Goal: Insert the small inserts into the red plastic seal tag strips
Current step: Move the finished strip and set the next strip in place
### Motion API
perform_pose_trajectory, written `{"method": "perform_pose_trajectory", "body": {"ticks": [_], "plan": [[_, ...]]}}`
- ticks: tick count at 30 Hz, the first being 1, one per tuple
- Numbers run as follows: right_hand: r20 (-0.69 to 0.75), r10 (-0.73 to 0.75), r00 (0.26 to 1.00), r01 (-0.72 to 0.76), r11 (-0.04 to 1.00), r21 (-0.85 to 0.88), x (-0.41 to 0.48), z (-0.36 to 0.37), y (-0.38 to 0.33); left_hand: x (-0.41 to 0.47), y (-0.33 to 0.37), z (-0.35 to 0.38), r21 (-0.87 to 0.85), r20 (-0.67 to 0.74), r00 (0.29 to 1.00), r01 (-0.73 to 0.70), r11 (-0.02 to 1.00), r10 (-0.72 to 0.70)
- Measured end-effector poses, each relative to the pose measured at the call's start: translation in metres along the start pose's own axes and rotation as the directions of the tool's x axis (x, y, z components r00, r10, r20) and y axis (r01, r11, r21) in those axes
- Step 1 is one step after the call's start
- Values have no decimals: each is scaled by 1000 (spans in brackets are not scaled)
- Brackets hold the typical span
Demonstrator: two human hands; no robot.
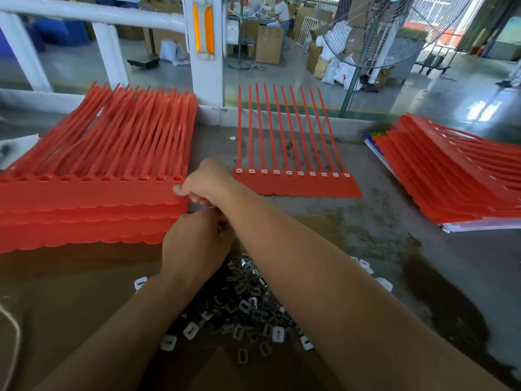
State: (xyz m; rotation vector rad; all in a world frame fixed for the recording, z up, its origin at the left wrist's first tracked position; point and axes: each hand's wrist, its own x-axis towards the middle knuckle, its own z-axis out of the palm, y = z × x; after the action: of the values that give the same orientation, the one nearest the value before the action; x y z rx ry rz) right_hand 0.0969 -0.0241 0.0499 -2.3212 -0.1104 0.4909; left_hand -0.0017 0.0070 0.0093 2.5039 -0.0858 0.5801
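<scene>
A tall stack of red seal tag strips (93, 198) lies at the left, its sockets without inserts. My right hand (207, 184) reaches across to the stack's right corner and pinches the top strip's edge between thumb and curled fingers. Just below it, my left hand (194, 244) is curled with its back to the camera; a small dark piece shows between its fingers. One single strip (296, 187) lies flat in the middle with white inserts in all its sockets. A pile of small white and metal inserts (245, 309) lies on the table under my forearms.
Another stack of red strips (451, 176) lies at the right on white sheets. A white railing and post (205, 52) stand behind the table, with a floor fan (375, 29) beyond. A white cord (14, 340) lies at the left front edge.
</scene>
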Motion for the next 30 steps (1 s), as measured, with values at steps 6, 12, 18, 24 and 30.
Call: {"method": "perform_pose_trajectory", "body": {"ticks": [6,12,18,24,30], "plan": [[124,71,990,-86,990,113,-12,0,-15,2,0,-2,-104,-2,1000,14,994,-15],[-9,-51,999,51,937,345,-23,2,-20,2,0,-5,-179,52,988,155,972,-148],[-113,-239,964,251,695,674,-46,-4,-26,13,-6,-1,-855,269,920,364,370,-284],[-181,-203,962,263,519,814,-57,-36,-21,21,-14,-10,-992,130,965,128,-20,-230],[-319,-114,941,297,730,615,-76,-71,51,24,-16,-17,-962,189,917,101,-254,-350]]}}
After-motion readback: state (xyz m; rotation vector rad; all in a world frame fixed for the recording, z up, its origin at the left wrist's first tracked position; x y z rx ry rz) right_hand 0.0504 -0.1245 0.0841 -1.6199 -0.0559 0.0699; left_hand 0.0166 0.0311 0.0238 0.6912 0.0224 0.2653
